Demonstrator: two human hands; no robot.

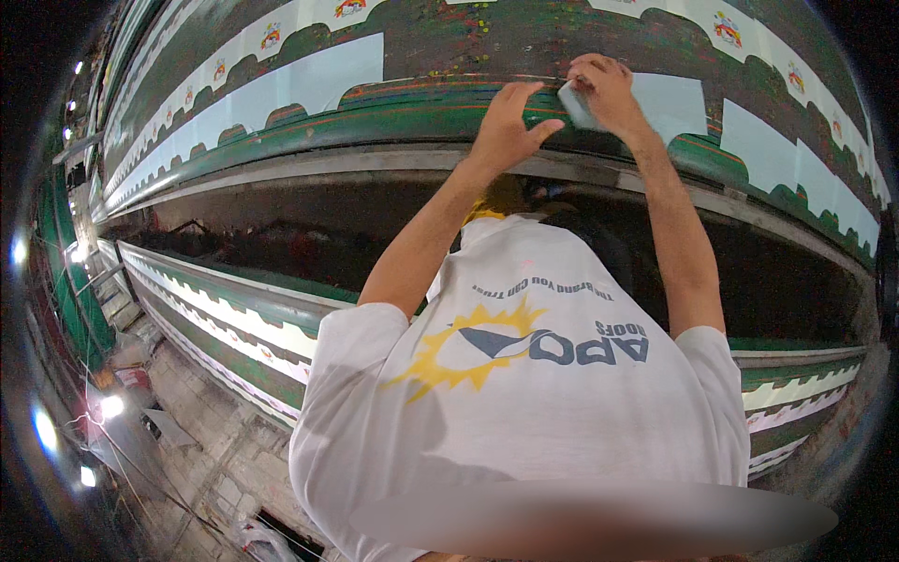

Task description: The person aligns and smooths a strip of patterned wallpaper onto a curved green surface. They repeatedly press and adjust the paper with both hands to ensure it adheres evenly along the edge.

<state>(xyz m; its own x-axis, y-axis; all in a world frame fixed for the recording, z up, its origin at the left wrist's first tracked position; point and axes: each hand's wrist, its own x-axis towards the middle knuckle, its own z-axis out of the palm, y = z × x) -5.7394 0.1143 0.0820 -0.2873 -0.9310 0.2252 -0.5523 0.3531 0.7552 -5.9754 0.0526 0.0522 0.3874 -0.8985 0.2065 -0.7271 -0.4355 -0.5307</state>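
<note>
My left hand (513, 124) is over the green rounded edge (426, 101) of a long table, thumb and fingers apart, with nothing seen in it. To its right, my right hand (609, 94) has its fingers bent around a pale flat piece (580, 107), which tilts down toward the table edge. Whether this piece is cloth, paper or something stiffer I cannot tell. Just right of that hand lies a light blue-white panel (672, 105). Another such panel (351, 70) lies to the left of my hands, flat on the dark, paint-stained table top (468, 42).
More white panels (763, 140) with small coloured motifs run along the table in rows, with wavy dark gaps between them. Below the edge is a dark recess (272, 239). A second table (225, 290) with similar panels stands behind me. Bright lamps (112, 406) hang at the left.
</note>
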